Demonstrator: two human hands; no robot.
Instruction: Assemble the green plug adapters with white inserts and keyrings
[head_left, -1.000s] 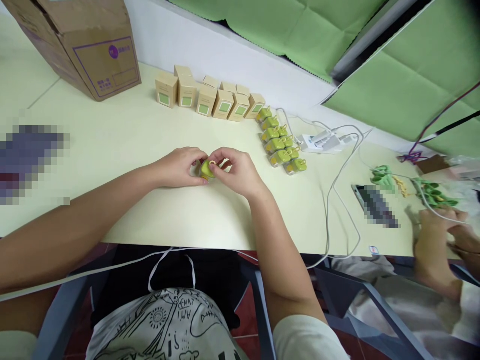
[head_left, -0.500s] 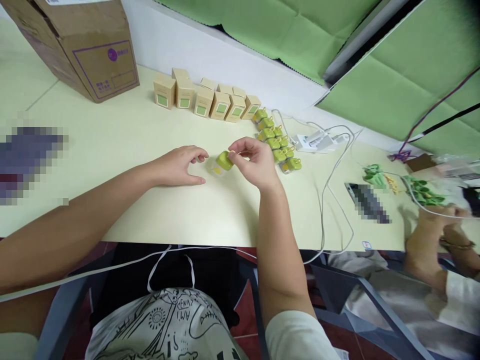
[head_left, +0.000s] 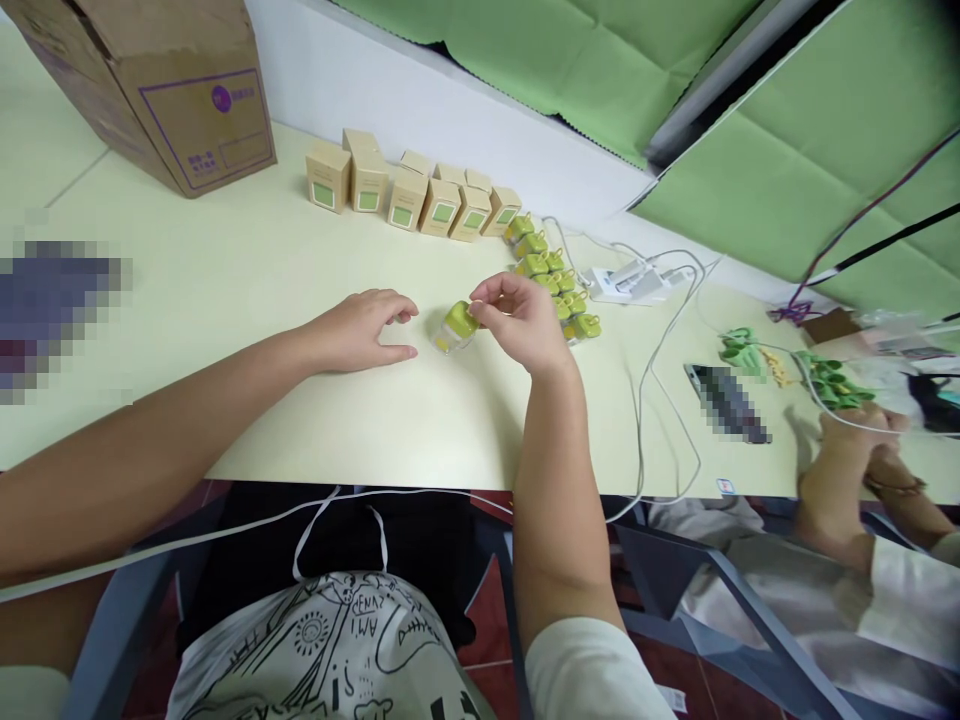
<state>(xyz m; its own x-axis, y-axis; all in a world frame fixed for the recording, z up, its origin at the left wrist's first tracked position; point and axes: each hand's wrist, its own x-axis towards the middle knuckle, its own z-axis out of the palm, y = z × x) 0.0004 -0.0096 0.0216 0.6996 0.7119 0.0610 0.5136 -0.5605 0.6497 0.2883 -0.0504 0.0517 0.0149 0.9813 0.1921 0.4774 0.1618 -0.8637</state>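
Between my hands is a small clear container with a green lid (head_left: 457, 326), tilted and close to the tabletop. My right hand (head_left: 525, 315) pinches it by the lid's right side, with thumb and fingertips closed. Just to its left, my left hand (head_left: 367, 332) rests on the table, thumb and fingers apart and holding nothing. A cluster of similar green-lidded containers (head_left: 551, 284) stands beyond my right hand, some with a loop on top. Whether the pinched container touches the table I cannot tell.
Several small cardboard boxes (head_left: 409, 200) line the wall. A large carton (head_left: 195, 120) stands back left. Right of the containers lie a power strip (head_left: 626, 282), white cables (head_left: 645, 400) and a phone (head_left: 726, 402). At far right are green leaves (head_left: 832, 380) and another person's hands (head_left: 862, 430).
My right hand has shifted slightly right with the green-lidded container, leaving a wider gap to my left hand. My left hand stays open in nearly the same place.
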